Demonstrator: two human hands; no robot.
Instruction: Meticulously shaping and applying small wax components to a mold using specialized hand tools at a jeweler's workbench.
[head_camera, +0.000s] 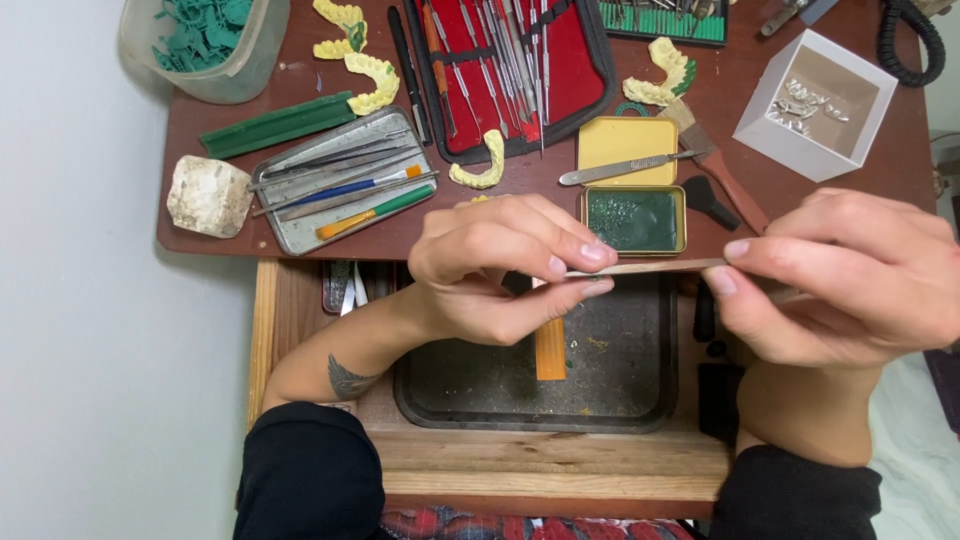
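Looking down from the head camera, I see both hands raised over the pulled-out wooden drawer (500, 455) and pinching one thin stick (650, 267) between them. It is a slim, pale tan strip, straight and flat-looking, lying nearly level across the view, just in front of the table edge. My left hand (500, 275) grips its left end between thumb and curled forefinger, the other fingers folded close; my right hand (850, 285) nips the right end between thumb tip and forefinger tip in the same way (how far the strip runs on inside that hand I cannot tell).

Below the strip sits a dark tray (620, 370) set in the drawer, with an orange strip (550, 350) lying in it. Just beyond the stick, on the brown table (200, 130), stands an open yellow tin (632, 190), its lower half filled with green material and a metal blade (620, 168) across its lid. To the left is a metal tray of tools (340, 180), beside it a whitish stone block (208, 195) and a green bar (275, 125). Further back lie a red-lined case of steel instruments (510, 70), several yellow dental casts (480, 165), a tub of green pieces (205, 45) and a white box (815, 100).
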